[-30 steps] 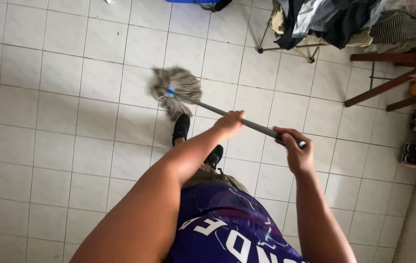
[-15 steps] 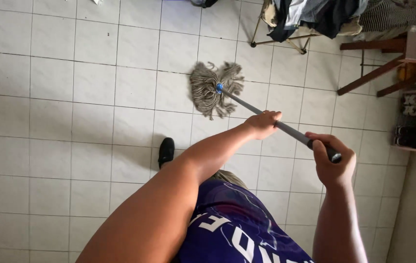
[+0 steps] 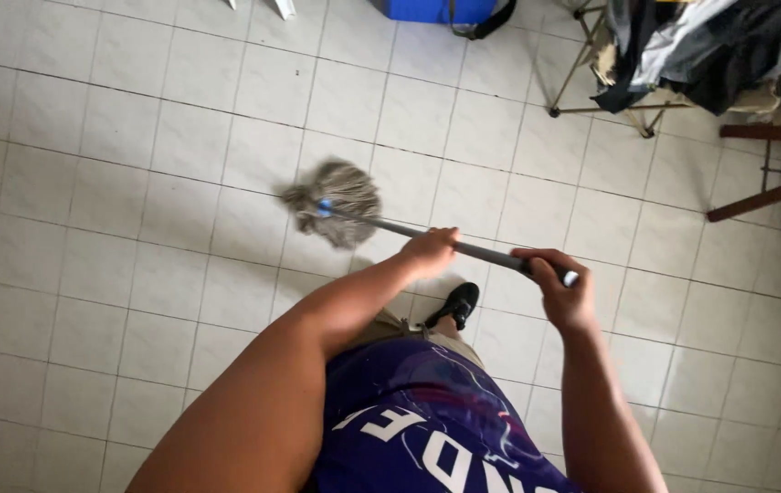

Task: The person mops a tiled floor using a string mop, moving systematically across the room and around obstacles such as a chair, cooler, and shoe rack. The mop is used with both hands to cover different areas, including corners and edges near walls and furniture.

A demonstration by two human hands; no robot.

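Observation:
A string mop lies with its grey head (image 3: 336, 201) on the white tiled floor (image 3: 135, 183), a blue collar joining it to a dark metal handle (image 3: 477, 250). My left hand (image 3: 429, 251) grips the handle near its middle. My right hand (image 3: 559, 290) is closed around the handle's top end. Both arms reach forward over my purple shirt (image 3: 427, 420). One black shoe (image 3: 456, 304) shows below the handle.
A blue container (image 3: 436, 9) stands at the top edge. A metal rack draped with clothes (image 3: 683, 46) is at the top right. Dark wooden furniture legs (image 3: 765, 183) run along the right side.
The mop head has swung left across the tiles, from upper centre toward the left. Both hands moved with the handle, and the view shifted.

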